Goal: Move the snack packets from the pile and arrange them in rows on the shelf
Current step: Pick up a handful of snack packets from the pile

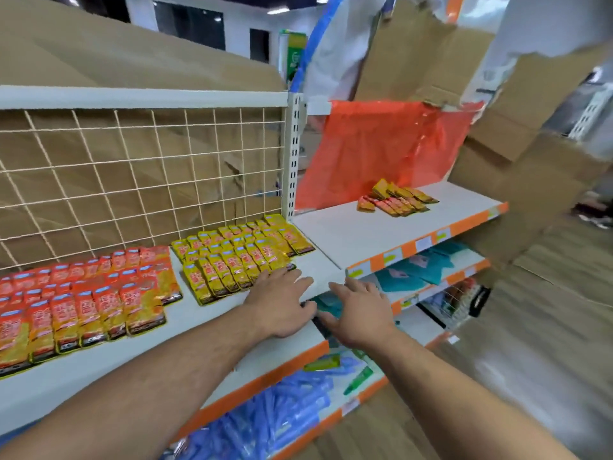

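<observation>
Both my hands are open and empty: left hand (282, 302) touches the yellow packets (238, 254), right hand (360, 313) hovers off the shelf (331, 237) edge. The pile (396, 199) lies well apart; a careless left-hand sweep could skew the front row.

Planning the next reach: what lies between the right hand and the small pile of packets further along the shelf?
In the head view, only bare white shelf lies between the right hand and the pile of packets.
</observation>
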Demonstrator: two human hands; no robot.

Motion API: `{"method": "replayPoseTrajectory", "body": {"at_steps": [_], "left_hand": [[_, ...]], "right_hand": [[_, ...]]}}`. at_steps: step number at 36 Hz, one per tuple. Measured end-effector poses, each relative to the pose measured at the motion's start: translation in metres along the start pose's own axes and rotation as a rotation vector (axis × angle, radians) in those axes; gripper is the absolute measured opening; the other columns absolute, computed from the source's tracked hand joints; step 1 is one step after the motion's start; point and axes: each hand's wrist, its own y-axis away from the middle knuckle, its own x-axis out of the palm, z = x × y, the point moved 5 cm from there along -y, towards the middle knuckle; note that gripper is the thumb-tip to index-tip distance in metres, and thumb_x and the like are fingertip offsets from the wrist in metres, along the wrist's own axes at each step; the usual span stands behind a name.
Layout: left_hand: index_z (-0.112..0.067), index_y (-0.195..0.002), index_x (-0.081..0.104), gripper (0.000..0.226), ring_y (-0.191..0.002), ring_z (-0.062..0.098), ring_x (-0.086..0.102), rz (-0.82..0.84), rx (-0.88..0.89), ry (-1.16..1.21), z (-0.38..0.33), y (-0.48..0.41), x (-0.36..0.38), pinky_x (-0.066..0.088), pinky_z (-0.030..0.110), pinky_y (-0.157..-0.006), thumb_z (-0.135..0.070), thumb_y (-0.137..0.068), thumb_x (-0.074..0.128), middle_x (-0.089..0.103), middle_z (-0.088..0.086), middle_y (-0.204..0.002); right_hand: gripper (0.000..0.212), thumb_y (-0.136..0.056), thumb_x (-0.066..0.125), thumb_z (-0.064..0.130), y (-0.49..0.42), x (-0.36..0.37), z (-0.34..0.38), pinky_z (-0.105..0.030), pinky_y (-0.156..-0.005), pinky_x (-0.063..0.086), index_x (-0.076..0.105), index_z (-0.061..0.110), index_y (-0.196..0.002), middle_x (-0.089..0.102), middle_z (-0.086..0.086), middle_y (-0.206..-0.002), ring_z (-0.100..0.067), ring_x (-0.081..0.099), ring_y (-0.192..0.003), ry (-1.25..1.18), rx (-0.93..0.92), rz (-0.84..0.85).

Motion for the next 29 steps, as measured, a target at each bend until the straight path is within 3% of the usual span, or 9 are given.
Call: {"method": "replayPoseTrajectory", "body": {"at_steps": [10,19,29], "left_hand": [[-0.034,-0.151,0.032,0.062,-0.145,0.024,0.027,-0.018,0.154,-0.020,-0.062,-0.148,0.019,0.021,0.048,-0.117,-0.059,-0.094,0.033,0.031,-0.003,-0.159],[-0.033,-0.154,0.026,0.064,-0.147,0.024,0.022,0.004,0.273,-0.007,-0.117,-0.272,0.015,0.017,0.049,-0.119,-0.060,-0.096,0.031,0.026,-0.003,-0.161],[-0.033,-0.154,0.027,0.063,-0.148,0.024,0.020,0.024,0.317,-0.015,-0.177,-0.363,0.018,0.014,0.049,-0.120,-0.059,-0.097,0.031,0.025,-0.002,-0.162]], "right_hand": [[0.072,-0.091,0.047,0.065,-0.073,-0.008,-0.114,-0.048,-0.118,0.025,0.030,0.034,-0.153,0.025,-0.002,-0.162,-0.030,0.021,-0.147,0.006,0.154,0.023],[0.072,-0.092,0.044,0.066,-0.139,-0.031,-0.207,-0.052,-0.117,0.025,0.027,0.036,-0.154,0.022,-0.002,-0.163,-0.030,0.019,-0.149,0.021,0.290,0.031],[0.070,-0.092,0.046,0.065,-0.190,-0.037,-0.296,-0.052,-0.115,0.027,0.028,0.036,-0.154,0.025,-0.001,-0.162,-0.028,0.022,-0.147,-0.023,0.296,-0.009]]}}
